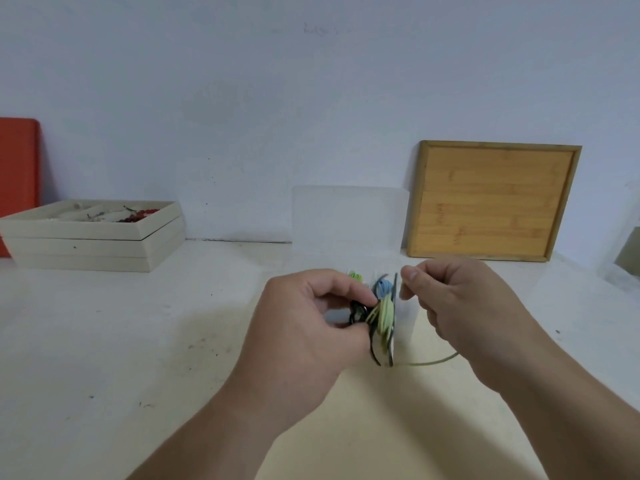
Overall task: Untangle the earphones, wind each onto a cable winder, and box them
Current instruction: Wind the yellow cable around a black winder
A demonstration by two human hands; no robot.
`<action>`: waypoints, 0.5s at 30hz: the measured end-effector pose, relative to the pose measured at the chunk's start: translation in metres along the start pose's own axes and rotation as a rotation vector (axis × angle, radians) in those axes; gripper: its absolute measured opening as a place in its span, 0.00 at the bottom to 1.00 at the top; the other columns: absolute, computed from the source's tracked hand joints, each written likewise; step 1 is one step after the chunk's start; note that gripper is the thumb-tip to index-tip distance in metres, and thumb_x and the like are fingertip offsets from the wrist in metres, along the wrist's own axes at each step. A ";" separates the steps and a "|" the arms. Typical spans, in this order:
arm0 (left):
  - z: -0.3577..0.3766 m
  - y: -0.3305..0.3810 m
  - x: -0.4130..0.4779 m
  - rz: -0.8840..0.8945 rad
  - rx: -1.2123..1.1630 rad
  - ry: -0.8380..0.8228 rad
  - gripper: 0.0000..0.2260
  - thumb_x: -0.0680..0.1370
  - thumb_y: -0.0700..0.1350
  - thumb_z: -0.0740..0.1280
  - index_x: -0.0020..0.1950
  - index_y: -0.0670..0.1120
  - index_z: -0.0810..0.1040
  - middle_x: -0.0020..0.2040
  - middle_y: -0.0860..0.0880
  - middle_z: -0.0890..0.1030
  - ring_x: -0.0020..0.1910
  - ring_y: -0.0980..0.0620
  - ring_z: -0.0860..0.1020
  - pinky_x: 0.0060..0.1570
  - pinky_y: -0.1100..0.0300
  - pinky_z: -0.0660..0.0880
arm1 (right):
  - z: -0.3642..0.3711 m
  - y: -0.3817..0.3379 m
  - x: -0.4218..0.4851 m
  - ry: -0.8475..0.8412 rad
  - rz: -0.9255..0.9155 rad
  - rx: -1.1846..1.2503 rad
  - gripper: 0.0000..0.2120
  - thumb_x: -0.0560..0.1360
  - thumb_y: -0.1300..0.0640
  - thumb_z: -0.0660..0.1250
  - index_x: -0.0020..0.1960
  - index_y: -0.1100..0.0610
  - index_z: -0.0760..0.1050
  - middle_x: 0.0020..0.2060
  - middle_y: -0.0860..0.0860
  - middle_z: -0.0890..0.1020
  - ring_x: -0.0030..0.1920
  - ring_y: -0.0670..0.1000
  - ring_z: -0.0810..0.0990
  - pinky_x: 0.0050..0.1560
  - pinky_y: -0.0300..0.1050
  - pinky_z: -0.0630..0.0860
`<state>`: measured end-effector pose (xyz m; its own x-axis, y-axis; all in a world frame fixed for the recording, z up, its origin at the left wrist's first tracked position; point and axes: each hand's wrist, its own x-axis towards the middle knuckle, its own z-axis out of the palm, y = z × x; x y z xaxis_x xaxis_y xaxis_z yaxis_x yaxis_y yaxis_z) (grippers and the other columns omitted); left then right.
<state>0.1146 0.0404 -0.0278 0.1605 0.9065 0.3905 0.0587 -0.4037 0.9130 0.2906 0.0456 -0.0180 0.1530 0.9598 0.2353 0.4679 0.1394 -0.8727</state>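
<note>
Over the white tabletop (pixel 104 341), the left hand (pixel 308 323) grips a pale green round cable winder (pixel 385 317) tangled with black cord (pixel 356 311). The right hand (pixel 460 299), fingers curled, pinches the thin green earphone cable (pixel 436 361) trailing from the winder. Just behind them sits a clear plastic box (pixel 346 216), its lid open. A bamboo tray (pixel 491 202) leans on the wall.

Pale wall (pixel 242 98) spans the far side. White, scuffed table (pixel 104 341) below it. Far right: wooden framed board (pixel 491 202) leaning against the wall. Far left: stacked beige trays (pixel 86 244), with a red panel (pixel 17 168) behind.
</note>
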 end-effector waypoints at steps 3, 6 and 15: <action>-0.002 0.003 0.001 0.022 -0.056 0.087 0.10 0.61 0.38 0.74 0.38 0.51 0.84 0.36 0.51 0.86 0.39 0.55 0.85 0.40 0.66 0.77 | 0.004 0.002 -0.002 -0.176 0.055 -0.031 0.18 0.80 0.49 0.64 0.36 0.56 0.80 0.24 0.47 0.67 0.25 0.50 0.62 0.30 0.44 0.58; -0.004 0.001 0.003 0.023 -0.080 0.166 0.12 0.59 0.40 0.72 0.40 0.52 0.85 0.37 0.50 0.86 0.40 0.53 0.85 0.44 0.62 0.77 | 0.013 0.001 -0.007 -0.365 0.056 0.026 0.20 0.83 0.53 0.60 0.34 0.55 0.78 0.26 0.48 0.66 0.25 0.48 0.59 0.27 0.43 0.54; -0.007 -0.004 0.006 0.026 -0.019 0.277 0.11 0.61 0.40 0.74 0.40 0.52 0.85 0.38 0.52 0.86 0.41 0.55 0.85 0.43 0.63 0.77 | 0.010 -0.006 -0.013 -0.606 -0.126 -0.108 0.11 0.82 0.53 0.64 0.45 0.52 0.83 0.29 0.47 0.64 0.28 0.47 0.62 0.31 0.41 0.61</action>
<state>0.1087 0.0481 -0.0281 -0.1143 0.8962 0.4287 0.0397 -0.4271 0.9034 0.2768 0.0345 -0.0207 -0.4147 0.9097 0.0218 0.5403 0.2654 -0.7985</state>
